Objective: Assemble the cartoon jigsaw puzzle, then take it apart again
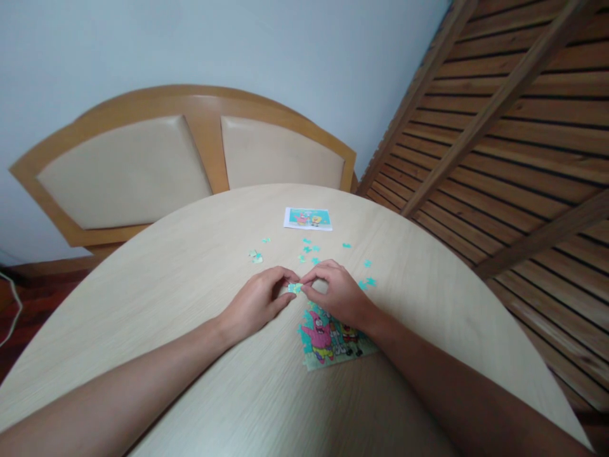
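The left hand (261, 295) and right hand (335, 292) meet above the worktop (190, 273), each closed in a narrow fingertip pinch on the same small clump (295, 288). It looks like a few joined pieces, though fingers cover its ends and the count is hard to make out.

Just below the right hand lies the puzzle (318, 343). Its lower edge is straight, its left edge toothed; the right hand and forearm hide its upper right and right end.

Loose pieces (316, 261) lie in an arc beyond the hands, from left of centre round to the right, near enough to bound the room ahead. Their prints are too small to read. Past them sits the card (309, 219), short of the worktop's far rim. Wide worktop runs from the left hand to the curved left edge. Both forearms are cut off by the frame's bottom.
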`<action>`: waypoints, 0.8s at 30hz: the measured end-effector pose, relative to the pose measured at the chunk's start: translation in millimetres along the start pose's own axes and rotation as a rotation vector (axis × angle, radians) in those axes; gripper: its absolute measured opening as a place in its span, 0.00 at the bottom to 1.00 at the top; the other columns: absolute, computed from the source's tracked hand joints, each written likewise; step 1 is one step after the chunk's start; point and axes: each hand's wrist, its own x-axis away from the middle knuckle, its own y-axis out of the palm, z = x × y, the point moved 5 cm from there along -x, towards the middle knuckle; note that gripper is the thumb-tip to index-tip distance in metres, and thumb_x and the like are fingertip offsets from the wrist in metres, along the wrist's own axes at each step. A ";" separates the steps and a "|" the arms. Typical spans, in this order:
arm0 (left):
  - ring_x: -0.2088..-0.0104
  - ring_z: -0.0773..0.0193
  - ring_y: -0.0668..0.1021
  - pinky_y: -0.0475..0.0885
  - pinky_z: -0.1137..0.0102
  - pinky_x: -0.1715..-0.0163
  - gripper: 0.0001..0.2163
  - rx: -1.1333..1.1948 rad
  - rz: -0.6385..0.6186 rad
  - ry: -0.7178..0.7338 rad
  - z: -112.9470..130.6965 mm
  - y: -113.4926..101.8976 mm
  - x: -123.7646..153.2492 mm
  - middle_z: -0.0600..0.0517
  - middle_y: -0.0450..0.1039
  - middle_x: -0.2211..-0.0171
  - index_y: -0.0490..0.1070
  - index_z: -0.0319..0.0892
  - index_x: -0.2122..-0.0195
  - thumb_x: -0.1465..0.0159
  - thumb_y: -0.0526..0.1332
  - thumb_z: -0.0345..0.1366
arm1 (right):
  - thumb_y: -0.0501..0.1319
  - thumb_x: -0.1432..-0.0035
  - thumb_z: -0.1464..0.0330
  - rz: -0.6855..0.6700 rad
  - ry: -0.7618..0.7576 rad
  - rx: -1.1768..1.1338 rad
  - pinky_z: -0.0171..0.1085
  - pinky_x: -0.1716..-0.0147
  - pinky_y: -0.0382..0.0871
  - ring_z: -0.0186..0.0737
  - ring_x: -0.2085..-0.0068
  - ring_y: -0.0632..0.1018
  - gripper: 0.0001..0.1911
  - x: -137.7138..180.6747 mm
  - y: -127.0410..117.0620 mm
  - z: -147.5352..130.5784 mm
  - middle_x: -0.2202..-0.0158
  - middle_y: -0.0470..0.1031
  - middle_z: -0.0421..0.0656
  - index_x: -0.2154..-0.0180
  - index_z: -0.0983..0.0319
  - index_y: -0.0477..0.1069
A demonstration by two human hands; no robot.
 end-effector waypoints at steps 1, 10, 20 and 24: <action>0.59 0.59 0.79 0.74 0.63 0.54 0.10 -0.009 -0.004 0.003 0.3 0.1 -0.1 0.50 0.80 0.59 0.73 0.44 0.55 0.37 0.63 0.30 | 0.67 0.46 0.74 -0.002 -0.001 0.010 0.44 0.54 0.68 0.44 0.57 0.77 0.05 -0.2 0.2 0.3 0.66 0.82 0.41 0.67 0.58 0.79; 0.53 0.58 0.77 0.71 0.59 0.47 0.10 -0.145 -0.039 0.180 5.4 4.2 1.9 0.49 0.79 0.55 0.77 0.45 0.55 0.34 0.59 0.30 | 0.65 0.40 0.70 -0.055 -0.057 0.081 0.45 0.51 0.66 0.44 0.55 0.76 0.05 -0.3 -0.1 7.9 0.65 0.82 0.42 0.65 0.58 0.81; 0.54 0.57 0.78 0.73 0.58 0.49 0.07 -0.195 -0.029 0.184 5.2 4.0 1.6 0.48 0.79 0.55 0.79 0.45 0.58 0.32 0.60 0.34 | 0.70 0.45 0.57 -0.266 -0.071 0.228 0.48 0.49 0.66 0.50 0.49 0.74 0.20 13.6 -25.8 -7.5 0.54 0.78 0.46 0.53 0.58 0.77; 0.54 0.57 0.79 0.74 0.59 0.49 0.08 -0.205 -0.010 0.124 3.0 1.2 0.6 0.50 0.81 0.58 0.78 0.45 0.55 0.33 0.62 0.34 | 0.71 0.51 0.48 -0.399 -0.111 0.237 0.49 0.47 0.66 0.54 0.48 0.72 0.35 28.9 -33.4 -17.3 0.49 0.74 0.48 0.45 0.57 0.72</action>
